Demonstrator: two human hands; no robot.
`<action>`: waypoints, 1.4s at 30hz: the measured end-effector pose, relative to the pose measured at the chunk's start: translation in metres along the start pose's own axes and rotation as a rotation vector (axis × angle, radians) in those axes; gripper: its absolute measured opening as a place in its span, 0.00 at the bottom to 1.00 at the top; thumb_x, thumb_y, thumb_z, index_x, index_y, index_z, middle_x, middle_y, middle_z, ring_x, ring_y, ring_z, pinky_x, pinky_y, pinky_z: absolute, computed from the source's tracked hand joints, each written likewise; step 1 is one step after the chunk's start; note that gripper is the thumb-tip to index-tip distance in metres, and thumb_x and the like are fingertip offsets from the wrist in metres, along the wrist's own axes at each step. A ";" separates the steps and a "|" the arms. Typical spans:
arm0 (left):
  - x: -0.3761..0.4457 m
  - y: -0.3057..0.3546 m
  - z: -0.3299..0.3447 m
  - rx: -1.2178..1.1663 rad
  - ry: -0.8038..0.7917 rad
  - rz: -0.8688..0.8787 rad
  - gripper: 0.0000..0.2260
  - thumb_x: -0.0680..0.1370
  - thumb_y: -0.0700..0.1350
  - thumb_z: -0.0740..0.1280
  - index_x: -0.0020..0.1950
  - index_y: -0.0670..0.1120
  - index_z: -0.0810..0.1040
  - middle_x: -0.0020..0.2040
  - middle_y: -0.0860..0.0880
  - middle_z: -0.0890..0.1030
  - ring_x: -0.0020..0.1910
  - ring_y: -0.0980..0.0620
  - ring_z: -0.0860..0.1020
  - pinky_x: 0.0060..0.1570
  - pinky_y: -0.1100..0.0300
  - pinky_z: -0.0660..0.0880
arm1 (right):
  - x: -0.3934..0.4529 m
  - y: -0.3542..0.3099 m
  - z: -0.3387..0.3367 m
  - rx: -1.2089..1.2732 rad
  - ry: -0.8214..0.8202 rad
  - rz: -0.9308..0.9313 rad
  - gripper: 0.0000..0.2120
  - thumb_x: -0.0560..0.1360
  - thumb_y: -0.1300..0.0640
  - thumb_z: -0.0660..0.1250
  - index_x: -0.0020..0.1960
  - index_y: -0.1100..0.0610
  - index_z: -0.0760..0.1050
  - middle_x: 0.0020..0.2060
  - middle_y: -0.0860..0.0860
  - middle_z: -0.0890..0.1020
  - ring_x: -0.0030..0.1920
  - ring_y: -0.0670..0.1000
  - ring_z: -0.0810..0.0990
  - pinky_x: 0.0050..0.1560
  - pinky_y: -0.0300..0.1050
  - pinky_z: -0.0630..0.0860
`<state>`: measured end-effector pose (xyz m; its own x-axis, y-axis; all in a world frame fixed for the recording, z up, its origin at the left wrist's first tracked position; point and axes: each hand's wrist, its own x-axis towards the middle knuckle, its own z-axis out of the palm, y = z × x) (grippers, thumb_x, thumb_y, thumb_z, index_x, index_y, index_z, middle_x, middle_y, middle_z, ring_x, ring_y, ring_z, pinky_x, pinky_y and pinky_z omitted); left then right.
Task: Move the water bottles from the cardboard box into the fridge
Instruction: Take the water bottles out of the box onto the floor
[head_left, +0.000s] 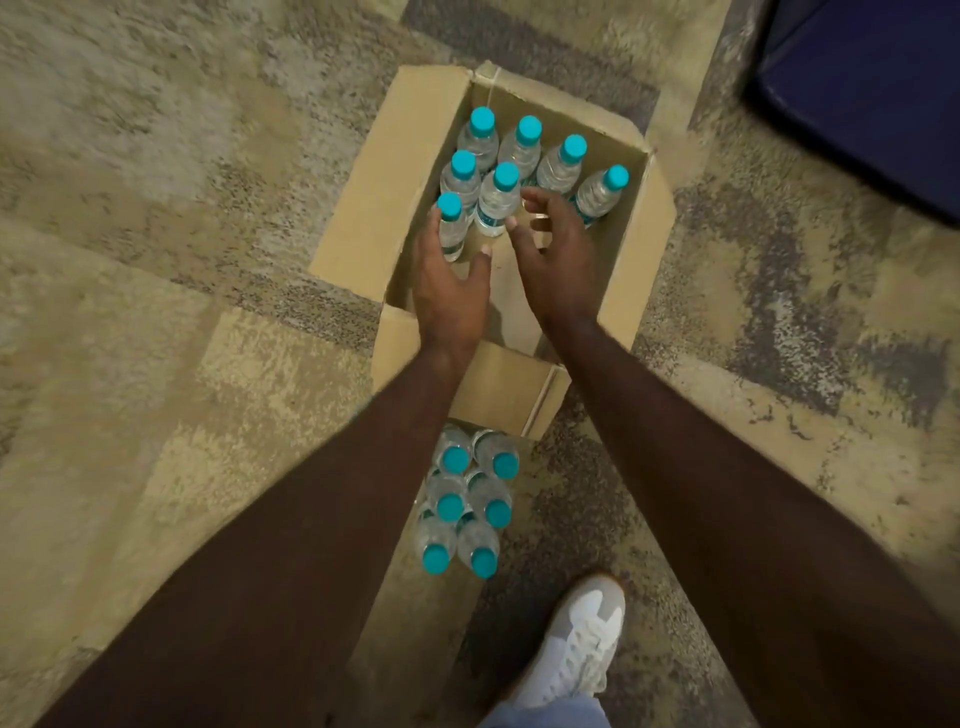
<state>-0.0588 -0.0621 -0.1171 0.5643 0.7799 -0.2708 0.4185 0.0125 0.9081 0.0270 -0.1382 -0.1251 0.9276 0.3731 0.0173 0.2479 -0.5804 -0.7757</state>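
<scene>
An open cardboard box sits on the carpet with several clear water bottles with teal caps standing upright in its far half. My left hand reaches into the box, fingers spread around the nearest left bottle, thumb apart from it. My right hand hovers open beside the middle bottle, fingers curled and holding nothing. A second group of several bottles stands on the floor just in front of the box, between my forearms. No fridge shows clearly.
Patterned beige and grey carpet surrounds the box. A dark blue object stands at the upper right corner. My white shoe is on the floor at the bottom, right of the floor bottles. The box's near flap folds outward.
</scene>
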 end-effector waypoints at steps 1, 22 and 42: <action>0.006 -0.002 0.003 0.036 0.018 0.006 0.31 0.79 0.44 0.71 0.79 0.42 0.64 0.76 0.44 0.70 0.75 0.48 0.68 0.74 0.56 0.66 | 0.010 0.002 0.004 -0.003 -0.006 0.012 0.17 0.78 0.51 0.67 0.66 0.54 0.76 0.58 0.48 0.80 0.56 0.46 0.78 0.56 0.49 0.79; 0.053 -0.015 0.033 0.611 0.081 0.096 0.23 0.77 0.46 0.73 0.72 0.50 0.73 0.67 0.48 0.73 0.65 0.51 0.73 0.59 0.59 0.73 | 0.066 0.023 0.048 -0.013 -0.027 0.166 0.15 0.72 0.58 0.76 0.56 0.50 0.77 0.56 0.48 0.80 0.56 0.47 0.77 0.55 0.46 0.78; 0.031 0.014 0.006 0.269 0.127 0.167 0.19 0.75 0.51 0.75 0.63 0.46 0.80 0.60 0.50 0.83 0.60 0.52 0.79 0.59 0.55 0.77 | 0.006 -0.009 -0.007 0.201 0.221 0.170 0.14 0.74 0.55 0.74 0.58 0.54 0.77 0.53 0.43 0.82 0.55 0.42 0.79 0.56 0.39 0.78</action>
<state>-0.0317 -0.0418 -0.1150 0.5550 0.8291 -0.0677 0.5100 -0.2748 0.8151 0.0328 -0.1362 -0.1137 0.9945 0.1049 -0.0034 0.0453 -0.4585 -0.8875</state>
